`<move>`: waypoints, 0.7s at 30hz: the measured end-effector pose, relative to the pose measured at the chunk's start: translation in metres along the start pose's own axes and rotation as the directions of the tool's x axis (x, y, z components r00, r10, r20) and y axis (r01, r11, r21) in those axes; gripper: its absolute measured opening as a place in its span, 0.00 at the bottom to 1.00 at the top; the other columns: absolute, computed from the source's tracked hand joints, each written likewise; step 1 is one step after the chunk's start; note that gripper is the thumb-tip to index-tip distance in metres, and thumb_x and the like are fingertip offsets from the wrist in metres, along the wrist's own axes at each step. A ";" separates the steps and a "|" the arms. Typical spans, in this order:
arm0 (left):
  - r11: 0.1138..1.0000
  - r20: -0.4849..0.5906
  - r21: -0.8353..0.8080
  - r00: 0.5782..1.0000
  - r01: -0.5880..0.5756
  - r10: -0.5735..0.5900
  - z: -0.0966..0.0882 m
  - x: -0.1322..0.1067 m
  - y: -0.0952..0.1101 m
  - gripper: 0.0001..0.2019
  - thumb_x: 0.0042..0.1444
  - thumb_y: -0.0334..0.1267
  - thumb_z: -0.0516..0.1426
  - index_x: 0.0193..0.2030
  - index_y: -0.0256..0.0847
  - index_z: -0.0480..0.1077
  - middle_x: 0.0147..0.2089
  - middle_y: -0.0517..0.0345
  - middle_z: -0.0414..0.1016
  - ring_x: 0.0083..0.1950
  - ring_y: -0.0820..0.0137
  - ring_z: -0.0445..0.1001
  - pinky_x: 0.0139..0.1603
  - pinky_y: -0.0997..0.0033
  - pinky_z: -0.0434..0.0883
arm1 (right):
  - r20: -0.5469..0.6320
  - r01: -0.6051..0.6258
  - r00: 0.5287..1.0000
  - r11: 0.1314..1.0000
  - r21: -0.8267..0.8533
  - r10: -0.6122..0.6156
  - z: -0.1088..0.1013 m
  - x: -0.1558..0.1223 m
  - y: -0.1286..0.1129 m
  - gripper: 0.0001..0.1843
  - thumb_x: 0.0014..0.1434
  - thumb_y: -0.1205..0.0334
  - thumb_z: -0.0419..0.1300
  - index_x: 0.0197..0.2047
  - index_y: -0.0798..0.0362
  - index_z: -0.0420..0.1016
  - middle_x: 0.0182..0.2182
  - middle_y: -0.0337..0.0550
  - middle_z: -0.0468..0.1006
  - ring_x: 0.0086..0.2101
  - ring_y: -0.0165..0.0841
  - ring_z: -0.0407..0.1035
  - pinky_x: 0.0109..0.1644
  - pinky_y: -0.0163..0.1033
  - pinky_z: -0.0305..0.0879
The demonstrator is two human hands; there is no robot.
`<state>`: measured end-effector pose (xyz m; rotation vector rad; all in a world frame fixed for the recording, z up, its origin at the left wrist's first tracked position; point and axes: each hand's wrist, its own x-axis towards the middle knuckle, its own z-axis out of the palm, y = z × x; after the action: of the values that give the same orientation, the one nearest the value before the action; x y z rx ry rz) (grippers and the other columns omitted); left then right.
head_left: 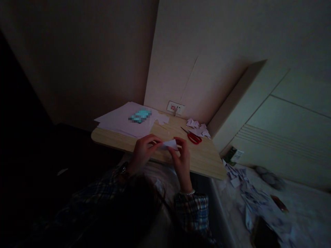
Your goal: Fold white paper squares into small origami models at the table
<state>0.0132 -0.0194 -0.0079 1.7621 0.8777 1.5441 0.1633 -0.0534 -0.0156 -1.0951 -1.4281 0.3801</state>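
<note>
Between my two hands is a small piece of folded white paper [169,144], held just above the front part of a light wooden table [207,158]. My left hand [144,150] pinches its left end between thumb and fingers. On the other side, my right hand [181,155] grips the right end, thumb below and index finger at the upper corner. Red-handled scissors [193,137] lie on the table beyond my right hand, blades pointing to the upper left. Several folded paper pieces [203,131] sit behind the scissors.
A stack of white sheets [116,120] covers the table's left side, with a blurred-out turquoise-screened device [141,115] on top. Torn paper [162,119] lies beside it. A wall socket [176,107] is behind. On the bed [305,206] at right, many folded papers [258,196] are scattered.
</note>
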 end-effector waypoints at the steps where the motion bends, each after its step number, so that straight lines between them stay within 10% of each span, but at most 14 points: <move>1: 1.000 -0.025 -0.019 0.999 0.025 -0.026 0.000 0.000 0.000 0.04 0.49 0.36 0.60 0.28 0.38 0.73 0.30 0.58 0.75 0.34 0.70 0.73 0.35 0.75 0.70 | -0.005 -0.028 1.000 0.999 0.023 0.028 0.000 0.000 0.001 0.14 0.54 0.61 0.61 0.45 0.50 0.67 0.43 0.43 0.72 0.43 0.34 0.67 0.44 0.39 0.65; 21: 0.797 0.115 -0.414 0.894 0.439 -0.433 0.004 0.000 0.002 0.16 0.36 0.42 0.67 0.29 0.37 0.69 0.29 0.62 0.72 0.34 0.72 0.71 0.35 0.74 0.67 | 0.031 -0.179 0.984 0.939 0.293 0.177 0.000 0.002 -0.001 0.10 0.56 0.57 0.58 0.27 0.53 0.69 0.23 0.34 0.67 0.26 0.27 0.62 0.32 0.33 0.60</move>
<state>0.0168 -0.0202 -0.0069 1.1494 0.7898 1.2883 0.1633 -0.0523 -0.0132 -0.9799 -1.2313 0.7031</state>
